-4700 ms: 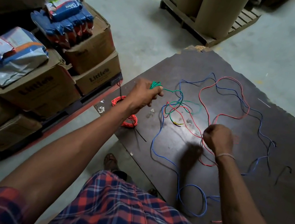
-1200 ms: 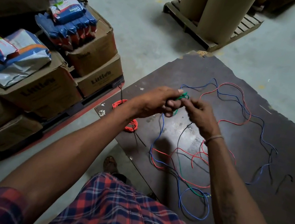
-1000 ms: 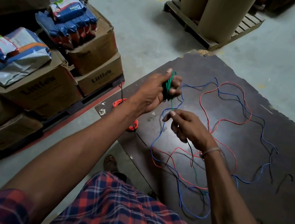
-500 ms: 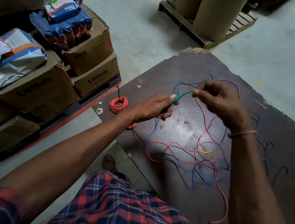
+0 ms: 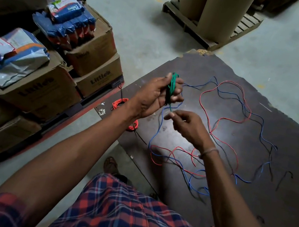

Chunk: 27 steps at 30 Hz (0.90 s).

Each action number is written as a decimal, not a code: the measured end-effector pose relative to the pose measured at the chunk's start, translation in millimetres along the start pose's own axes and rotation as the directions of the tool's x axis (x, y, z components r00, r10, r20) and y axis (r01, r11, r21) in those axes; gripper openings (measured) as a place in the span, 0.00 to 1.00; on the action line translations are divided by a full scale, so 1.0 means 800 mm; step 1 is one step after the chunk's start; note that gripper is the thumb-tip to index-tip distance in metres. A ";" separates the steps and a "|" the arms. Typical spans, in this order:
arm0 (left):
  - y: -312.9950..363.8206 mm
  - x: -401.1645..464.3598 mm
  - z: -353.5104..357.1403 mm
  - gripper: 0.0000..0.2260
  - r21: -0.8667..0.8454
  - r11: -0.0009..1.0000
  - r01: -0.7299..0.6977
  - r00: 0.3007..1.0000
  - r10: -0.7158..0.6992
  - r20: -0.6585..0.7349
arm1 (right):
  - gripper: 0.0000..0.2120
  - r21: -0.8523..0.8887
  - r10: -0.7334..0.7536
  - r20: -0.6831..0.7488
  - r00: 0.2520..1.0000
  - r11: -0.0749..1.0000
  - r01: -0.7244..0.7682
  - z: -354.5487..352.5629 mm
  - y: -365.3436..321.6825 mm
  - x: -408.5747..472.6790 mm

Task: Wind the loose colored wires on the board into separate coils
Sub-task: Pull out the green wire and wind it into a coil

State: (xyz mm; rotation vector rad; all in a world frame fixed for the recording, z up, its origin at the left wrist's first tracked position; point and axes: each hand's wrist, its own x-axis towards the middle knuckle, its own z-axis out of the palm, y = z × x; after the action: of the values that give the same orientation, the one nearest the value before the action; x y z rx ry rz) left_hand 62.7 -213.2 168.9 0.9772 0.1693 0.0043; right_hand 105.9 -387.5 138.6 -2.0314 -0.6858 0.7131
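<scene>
A green wire coil (image 5: 171,86) is wound around the fingers of my left hand (image 5: 155,96), held above the dark board (image 5: 286,157). Just below it, my right hand (image 5: 186,125) pinches the short green tail that hangs from the coil. Loose red wire (image 5: 221,118), blue wire (image 5: 156,132) and thin black wire (image 5: 271,161) lie tangled on the board. A finished orange-red coil (image 5: 119,103) rests at the board's left edge, partly hidden by my left forearm.
Stacked cardboard boxes (image 5: 50,83) with packets on top stand at the left. Brown paper rolls (image 5: 220,11) stand on a wooden pallet (image 5: 205,39) at the back. Grey concrete floor surrounds the board. My foot (image 5: 110,165) is by the board's near edge.
My left hand has risen and turned palm-in with the green coil. My right hand has dropped from upper right to just below it, and the green tail is now short.
</scene>
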 end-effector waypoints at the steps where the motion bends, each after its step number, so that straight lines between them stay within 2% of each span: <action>1: 0.000 0.002 0.001 0.17 0.023 1.000 -0.017 0.998 0.018 -0.056 | 0.12 -0.033 -0.010 0.008 1.000 0.999 0.010 0.004 -0.004 -0.004; 2: -0.001 0.005 0.001 0.15 0.069 0.997 -0.023 0.994 0.030 -0.108 | 0.12 -0.083 -0.026 0.015 1.000 0.996 0.027 0.006 -0.007 -0.007; 4: -0.005 0.010 -0.001 0.17 0.249 0.968 -0.019 0.984 0.063 -0.169 | 0.13 -0.232 -0.062 0.044 0.997 0.970 0.071 0.005 -0.014 -0.012; 8: -0.017 0.021 -0.017 0.27 0.651 0.756 0.069 0.985 0.050 -0.163 | 0.10 -0.461 -0.130 0.038 0.991 0.878 0.133 -0.011 -0.026 -0.017; 11: -0.016 0.014 -0.017 0.31 0.790 0.604 0.102 0.987 0.038 -0.156 | 0.08 -0.530 -0.166 0.036 0.985 0.833 0.160 -0.038 -0.040 -0.022; 14: -0.010 0.003 -0.011 0.36 0.876 0.468 0.117 0.993 -0.051 -0.106 | 0.07 -0.588 -0.207 -0.008 0.978 0.792 0.163 -0.075 -0.053 -0.020; 19: -0.006 -0.012 0.000 0.42 0.845 0.525 0.100 0.980 -0.200 0.008 | 0.05 -0.606 -0.367 -0.084 0.927 0.757 0.245 -0.121 -0.063 -0.003; 23: -0.005 -0.015 0.012 0.37 0.710 0.691 0.134 0.967 -0.248 0.059 | 0.04 -0.590 -0.451 -0.195 0.871 0.763 0.263 -0.129 -0.062 0.017; 27: 0.003 -0.017 0.023 0.34 0.689 0.708 0.155 0.963 -0.262 0.053 | 0.04 -0.518 -0.495 -0.309 0.812 0.804 0.293 -0.120 -0.052 0.027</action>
State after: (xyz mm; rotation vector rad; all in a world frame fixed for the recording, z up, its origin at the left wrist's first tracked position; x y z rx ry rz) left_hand 52.1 -228.2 182.5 1.6929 0.1451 -0.3685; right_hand 179.2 -403.8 214.1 -2.2326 -1.0432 -0.1814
